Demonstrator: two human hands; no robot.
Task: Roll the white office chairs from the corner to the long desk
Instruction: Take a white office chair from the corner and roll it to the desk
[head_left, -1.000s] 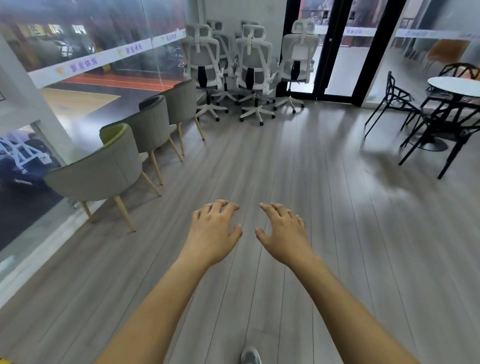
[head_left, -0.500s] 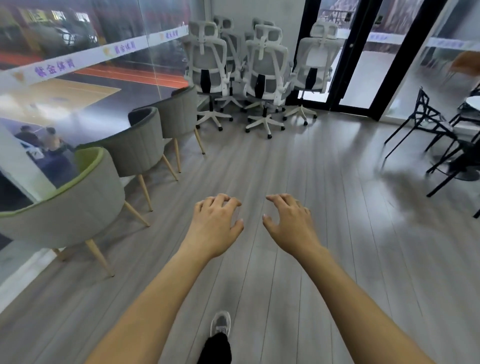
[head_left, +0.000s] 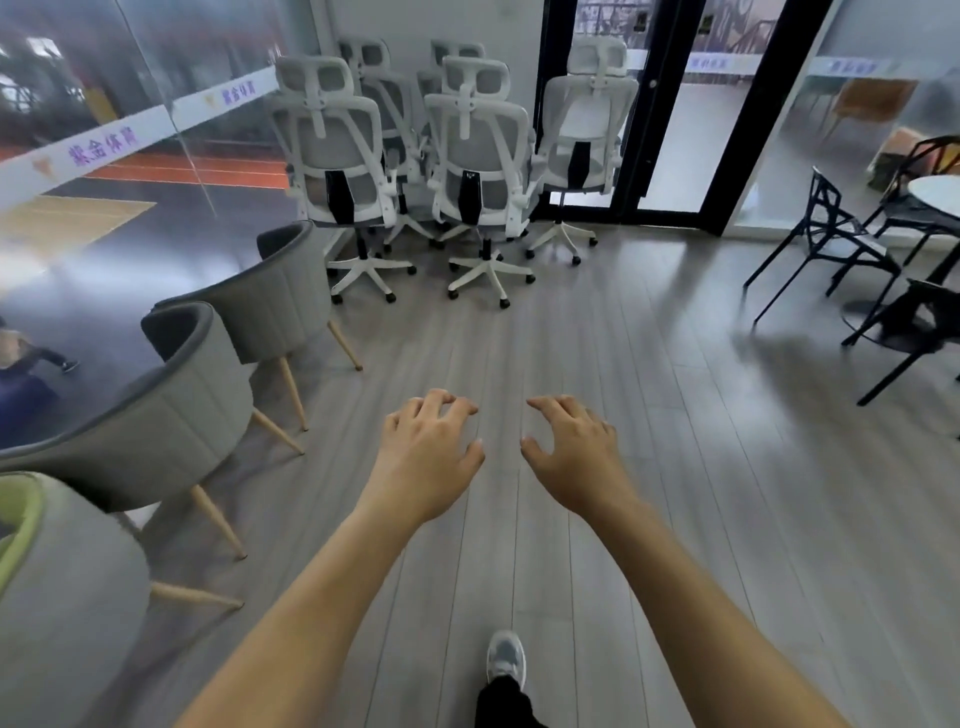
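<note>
Grey plank floor (head_left: 649, 415), boards running toward white office chairs (head_left: 483, 171) clustered in far corner, castors on floor. Left of that cluster: row of grey tub chairs (head_left: 176, 415) on wooden legs along the glass wall. Right of cluster, well apart: black frame chairs (head_left: 831, 234) standing around a round white table (head_left: 935, 192). Nearest camera, one grey sneaker (head_left: 506, 657) planted on boards.

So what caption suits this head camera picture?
Both empty hands, left hand and right hand, reach toward white office chairs clustered in the corner.
</note>
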